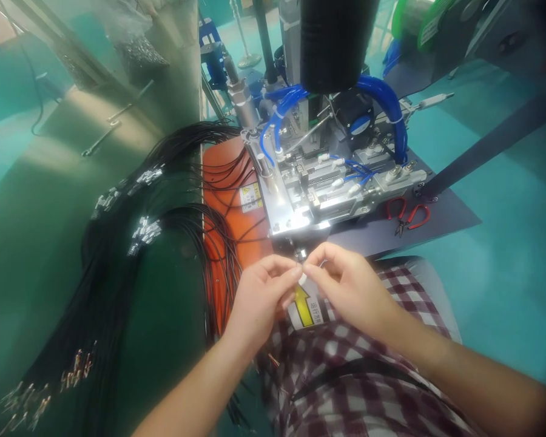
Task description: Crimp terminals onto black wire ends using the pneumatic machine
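My left hand (pixel 259 297) and my right hand (pixel 346 282) meet fingertip to fingertip just below the front edge of a small metal machine (pixel 321 188) with blue air hoses. Both pinch something small at the machine's front slot; what they hold is too small to name, though it may be a wire end with a metal terminal. A black wire (pixel 346 370) runs across my checked lap. A label with a yellow arrow (pixel 306 306) shows under my hands.
A large bundle of black wires with metal terminals (pixel 131 243) lies to the left, over an orange plate (pixel 227 200). Red-handled cutters (pixel 407 215) rest right of the machine. A black cylinder (pixel 337 42) hangs above. The floor is teal.
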The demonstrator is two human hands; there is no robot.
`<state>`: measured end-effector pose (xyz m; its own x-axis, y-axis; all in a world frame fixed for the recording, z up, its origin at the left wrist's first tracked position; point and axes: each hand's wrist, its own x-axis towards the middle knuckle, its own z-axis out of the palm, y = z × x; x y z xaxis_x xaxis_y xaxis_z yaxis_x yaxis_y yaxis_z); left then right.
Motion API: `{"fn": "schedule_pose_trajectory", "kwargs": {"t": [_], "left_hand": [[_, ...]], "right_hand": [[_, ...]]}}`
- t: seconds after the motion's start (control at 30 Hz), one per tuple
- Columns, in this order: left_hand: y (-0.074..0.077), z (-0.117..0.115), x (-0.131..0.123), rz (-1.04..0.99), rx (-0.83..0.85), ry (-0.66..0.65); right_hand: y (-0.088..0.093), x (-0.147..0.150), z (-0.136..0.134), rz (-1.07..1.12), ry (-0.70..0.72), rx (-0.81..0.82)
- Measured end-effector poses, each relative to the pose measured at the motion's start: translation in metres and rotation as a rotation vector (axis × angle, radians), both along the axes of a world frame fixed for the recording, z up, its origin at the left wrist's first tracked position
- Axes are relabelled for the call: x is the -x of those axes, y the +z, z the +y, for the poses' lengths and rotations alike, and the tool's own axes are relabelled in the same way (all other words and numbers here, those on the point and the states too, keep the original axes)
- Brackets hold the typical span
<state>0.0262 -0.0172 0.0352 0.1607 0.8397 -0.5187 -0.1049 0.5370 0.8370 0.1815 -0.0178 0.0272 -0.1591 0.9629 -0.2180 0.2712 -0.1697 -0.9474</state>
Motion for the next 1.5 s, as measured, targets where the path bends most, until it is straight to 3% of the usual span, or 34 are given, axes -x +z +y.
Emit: {"fn": "schedule_pose_trajectory", "kwargs": {"t": [0.07,0.23,0.4,0.5,0.57,0.73,1.07,1.5], "left_hand": [[-0.002,0.000,0.000,-0.027,-0.006,0.031],[-0.007,-0.002,-0.001,-0.048,-0.039,0.047],[0.000,-0.006,0.002,0.215,-0.143,0.043],[0.005,-0.009,0.003,0.268,-0.180,0.058],[0.007,-0.008,0.004,0.168,-0.107,0.076],[0.005,-0.003,0.006,-0.174,0.117,0.074],[0.004,-0.003,0.006,-0.239,0.115,0.092],[0.000,-0.009,0.003,-0.192,0.061,0.152]], "right_hand": [[0.000,0.002,-0.001,-0.018,-0.010,-0.051],[0.001,0.005,0.001,0.066,-0.007,0.041],[0.006,0.004,-0.004,-0.185,-0.009,-0.273],[0.010,0.005,-0.007,-0.229,0.012,-0.358],[0.011,0.007,-0.005,-0.139,0.013,-0.262],[0.005,0.009,0.007,0.270,0.007,0.176],[0.001,0.017,-0.002,0.230,-0.106,0.100],[0.003,0.018,0.000,0.323,-0.134,0.203]]}}
